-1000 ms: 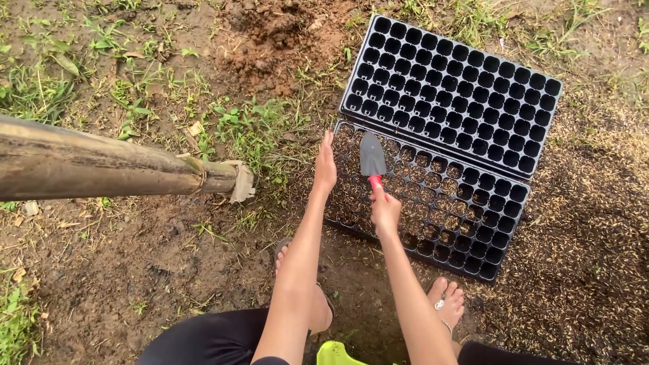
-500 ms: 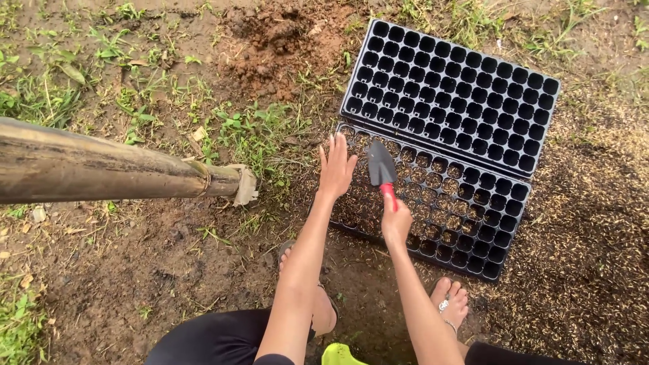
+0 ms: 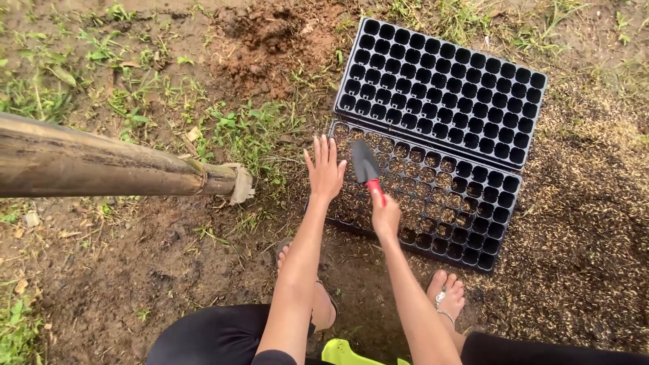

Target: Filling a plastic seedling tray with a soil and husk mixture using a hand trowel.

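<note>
Here, right hand point(image 3: 386, 217) grips trowel point(image 3: 367, 167) over seed tray point(image 3: 473, 223); left hand point(image 3: 325, 170) splayed, released (bamboo pole point(image 3: 101, 163) nearby).

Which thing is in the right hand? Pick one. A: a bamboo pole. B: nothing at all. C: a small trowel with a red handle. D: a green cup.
C: the right hand is closed round the red handle of a small trowel, whose dark blade points up over the lower seed tray, while the left hand is spread open beside it.
</note>
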